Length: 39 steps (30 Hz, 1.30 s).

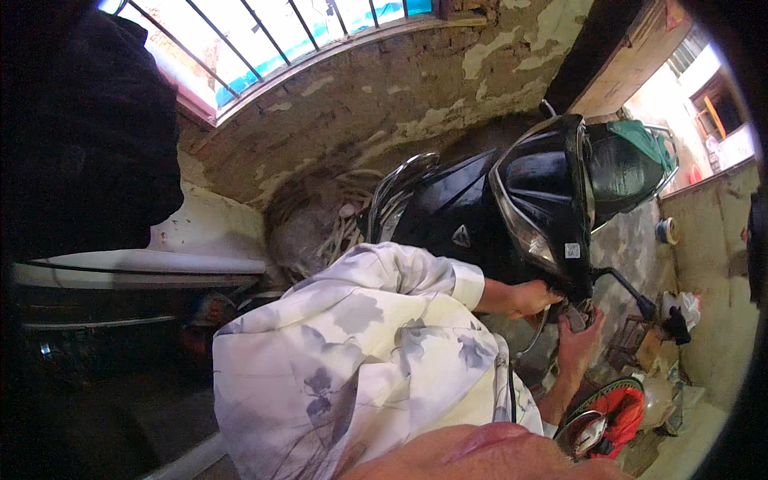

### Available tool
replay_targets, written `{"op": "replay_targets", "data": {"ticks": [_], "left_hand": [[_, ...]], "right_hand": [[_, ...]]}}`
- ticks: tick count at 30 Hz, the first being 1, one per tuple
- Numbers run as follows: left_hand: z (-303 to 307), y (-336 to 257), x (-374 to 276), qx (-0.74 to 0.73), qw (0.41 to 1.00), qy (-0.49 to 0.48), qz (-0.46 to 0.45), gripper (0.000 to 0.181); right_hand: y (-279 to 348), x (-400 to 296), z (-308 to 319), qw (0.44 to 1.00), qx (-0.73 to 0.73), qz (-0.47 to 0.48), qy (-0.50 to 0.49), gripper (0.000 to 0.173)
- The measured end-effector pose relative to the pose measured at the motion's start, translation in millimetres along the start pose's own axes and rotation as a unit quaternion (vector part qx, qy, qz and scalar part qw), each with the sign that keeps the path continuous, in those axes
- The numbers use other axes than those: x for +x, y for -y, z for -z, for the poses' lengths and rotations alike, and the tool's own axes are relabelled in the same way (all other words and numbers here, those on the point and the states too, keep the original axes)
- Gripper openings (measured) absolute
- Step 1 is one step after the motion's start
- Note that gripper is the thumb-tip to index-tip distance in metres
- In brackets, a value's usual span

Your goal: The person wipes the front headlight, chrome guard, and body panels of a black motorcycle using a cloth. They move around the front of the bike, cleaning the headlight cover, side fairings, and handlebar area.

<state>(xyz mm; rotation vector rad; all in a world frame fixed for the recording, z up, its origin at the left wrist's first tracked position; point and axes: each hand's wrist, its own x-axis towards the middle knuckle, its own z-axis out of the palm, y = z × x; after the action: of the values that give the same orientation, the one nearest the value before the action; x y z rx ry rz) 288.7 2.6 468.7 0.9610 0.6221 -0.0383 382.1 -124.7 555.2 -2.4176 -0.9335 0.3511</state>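
Observation:
A black scooter (540, 198) with glossy panels stands in front of me. My left hand (531, 299), in the upper of the two sleeves, has its fingers closed in at the dark lower edge of the scooter's front; what they hold is hidden or too small to tell. Just below and to the right, my right hand (581, 336) curls around a small greyish object (576, 316), with thumb and fingers on opposite sides of it. This object meets the scooter's dark edge; its kind is unclear. A black stalk (627, 288), maybe a mirror or lever, sticks out to the right of my hands.
Coiled hoses or cables (345, 225) lie by the peeling wall (384, 120), under a barred window (288, 36). A green cloth (642, 141) covers part of the scooter's seat end. A red cloth item (621, 420) in a basket-like rim and assorted clutter lie at lower right.

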Motion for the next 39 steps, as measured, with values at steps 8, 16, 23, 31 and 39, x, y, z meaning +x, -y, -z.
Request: {"op": "replay_targets", "data": {"ticks": [8,16,23,31,39], "left_hand": [[-2.4,4.9,4.4,-0.062,0.997,0.049,-0.013,0.040],[8.9,-3.8,-18.4,0.302,0.937,0.035,-0.174,0.036],[-22.6,10.2,-28.7,-0.110,0.963,-0.244,-0.017,0.040],[-63.4,49.5,-3.0,-0.074,0.965,-0.244,-0.055,0.044],[-48.8,77.5,-20.6,-0.178,0.967,-0.138,-0.124,0.046]], "right_hand": [[-75.2,44.0,11.7,0.968,0.158,-0.079,0.181,0.089],[-94.2,62.2,1.7,0.783,0.506,-0.071,0.356,0.072],[-73.2,74.0,-29.0,0.721,0.547,-0.018,0.425,0.058],[-176.3,89.2,-38.1,0.758,0.495,-0.058,0.422,0.055],[-243.0,119.8,-72.6,0.764,0.475,-0.093,0.427,0.056]]}}
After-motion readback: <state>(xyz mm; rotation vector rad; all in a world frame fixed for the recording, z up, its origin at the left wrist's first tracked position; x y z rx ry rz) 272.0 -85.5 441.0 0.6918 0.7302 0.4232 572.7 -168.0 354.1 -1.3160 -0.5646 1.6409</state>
